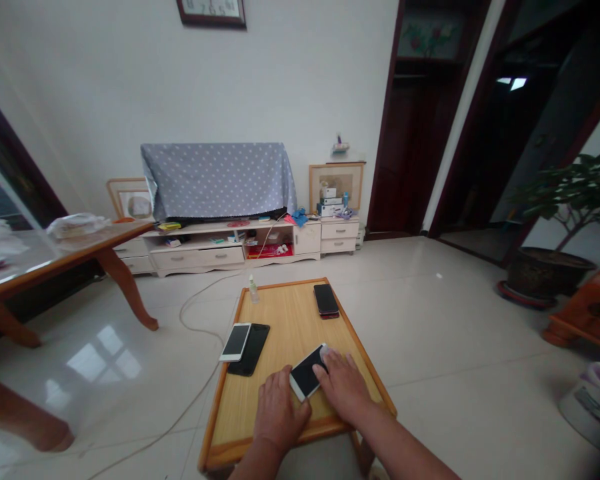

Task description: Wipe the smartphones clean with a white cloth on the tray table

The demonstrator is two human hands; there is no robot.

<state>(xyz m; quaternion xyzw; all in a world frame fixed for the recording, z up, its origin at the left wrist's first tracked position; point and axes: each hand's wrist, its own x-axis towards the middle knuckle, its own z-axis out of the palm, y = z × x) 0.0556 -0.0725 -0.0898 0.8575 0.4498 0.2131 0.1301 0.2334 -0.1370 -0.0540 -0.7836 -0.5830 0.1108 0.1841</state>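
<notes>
A white-framed smartphone (307, 375) with a dark screen lies at a slant near the front of a small wooden table (285, 307). My left hand (279, 408) grips its lower left end, with the thumb at the bottom corner and fingers along the side. My right hand (344, 381) is closed over the upper right end, pressing a small whitish wad (324, 353) against the screen; its material is unclear. To the left, another white smartphone (236, 342) partly overlaps a black phone (253, 350). Two dark stacked phones (326, 300) lie at the back right.
A small clear bottle (253, 290) stands at the table's back left corner. A raised wooden rim (363, 347) edges the tabletop. A cable (190, 400) runs over the floor on the left. A larger table (70, 253) is at left, a potted plant (550, 270) at right.
</notes>
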